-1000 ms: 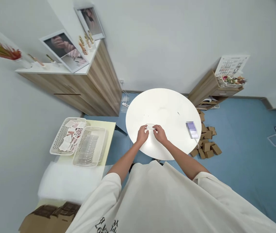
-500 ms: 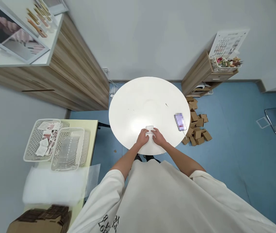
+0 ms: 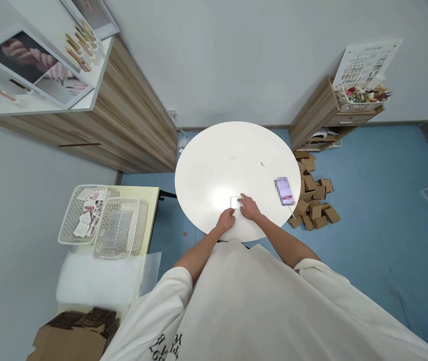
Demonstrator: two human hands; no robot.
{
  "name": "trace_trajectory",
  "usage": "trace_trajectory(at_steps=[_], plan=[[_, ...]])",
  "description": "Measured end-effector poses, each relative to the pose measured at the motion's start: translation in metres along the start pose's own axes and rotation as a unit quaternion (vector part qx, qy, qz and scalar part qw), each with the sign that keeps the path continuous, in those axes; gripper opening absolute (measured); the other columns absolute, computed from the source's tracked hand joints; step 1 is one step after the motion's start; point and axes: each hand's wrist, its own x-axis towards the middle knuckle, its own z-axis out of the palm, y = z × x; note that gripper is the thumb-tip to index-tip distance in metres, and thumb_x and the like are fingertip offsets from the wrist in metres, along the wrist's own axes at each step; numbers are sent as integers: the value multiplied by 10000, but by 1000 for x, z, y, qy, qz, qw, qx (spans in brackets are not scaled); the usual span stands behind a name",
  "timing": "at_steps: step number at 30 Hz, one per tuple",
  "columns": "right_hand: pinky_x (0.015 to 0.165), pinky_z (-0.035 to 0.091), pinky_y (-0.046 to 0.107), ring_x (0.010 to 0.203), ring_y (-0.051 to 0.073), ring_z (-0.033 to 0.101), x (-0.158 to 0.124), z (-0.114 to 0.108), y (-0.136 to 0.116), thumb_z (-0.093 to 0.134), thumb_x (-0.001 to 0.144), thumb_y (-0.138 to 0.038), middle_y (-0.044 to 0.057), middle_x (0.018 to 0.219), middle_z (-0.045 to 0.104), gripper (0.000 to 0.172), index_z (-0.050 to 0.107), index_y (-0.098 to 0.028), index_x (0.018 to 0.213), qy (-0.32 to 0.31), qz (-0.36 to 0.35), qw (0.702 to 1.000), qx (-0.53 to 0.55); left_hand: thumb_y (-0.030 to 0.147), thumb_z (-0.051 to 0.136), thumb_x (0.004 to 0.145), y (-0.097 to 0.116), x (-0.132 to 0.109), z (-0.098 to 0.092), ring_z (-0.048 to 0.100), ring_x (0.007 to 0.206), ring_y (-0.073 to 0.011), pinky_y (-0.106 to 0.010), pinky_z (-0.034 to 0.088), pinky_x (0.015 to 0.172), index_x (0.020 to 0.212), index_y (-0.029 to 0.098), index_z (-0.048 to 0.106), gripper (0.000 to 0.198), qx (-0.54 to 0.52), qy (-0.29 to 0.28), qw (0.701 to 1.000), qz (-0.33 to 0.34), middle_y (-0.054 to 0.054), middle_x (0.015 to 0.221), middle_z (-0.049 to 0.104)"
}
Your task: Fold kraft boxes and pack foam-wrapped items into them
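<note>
On the white round table (image 3: 232,150) a small, flat, rectangular, clear-and-white case (image 3: 235,202) lies near the front edge. My right hand (image 3: 249,207) grips its right side, fingertips along that edge. Curled fingers of my left hand (image 3: 226,220) meet its lower left corner; the fingertips are small and hard to make out. To the right, a purple phone-like object (image 3: 284,191), blurred by pixels, rests with a white cable or stick beside it.
A side table (image 3: 152,200) at left bears a basket of cards (image 3: 83,213), a basket of clear packs (image 3: 116,228), white sheeting (image 3: 97,278) and cardboard (image 3: 70,336). Small brown boxes (image 3: 313,200) lie on the floor at right. Cabinets (image 3: 138,100) stand at the wall.
My left hand has slid down from the case's left side to its lower corner. My right hand stays at the right side. The camera view has shifted slightly.
</note>
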Motion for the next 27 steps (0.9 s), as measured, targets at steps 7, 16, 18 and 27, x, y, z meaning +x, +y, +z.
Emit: trace_trajectory(at_steps=[7,16,18,27], plan=[[1095,348,495,1391,319,372,4,3,5,520,863,-160,109,1562,393,599,490,-245,1455,-43,6,999,1,170,644,776,1,9,14,580,1249,-289,-432,445,1080,1302,182,576,530,-45,19,998,-48,-154,1420,550],[1034,400,407,1332,306,421,-36,34,-16,547,888,-249,137,1482,437,680,364,-226,1542,-53,63,996,30,116,631,744,-3,8,-11,499,1341,-285,-422,428,1097,1379,213,489,658,-62,15,996,-62,-121,1479,503],[1029,407,391,1313,293,446,-37,35,-21,536,902,-244,137,1456,459,639,389,-221,1523,-40,78,995,44,110,629,754,-2,6,-13,495,1340,-285,-424,430,1090,1404,212,463,678,-62,10,996,-57,-122,1500,479],[904,472,316,1086,218,598,-28,6,-39,412,1006,-316,104,1222,603,376,581,-214,1326,59,89,990,92,213,594,884,7,6,-22,576,1170,-250,-408,460,1020,1305,223,551,423,-29,129,991,21,-115,1278,575]])
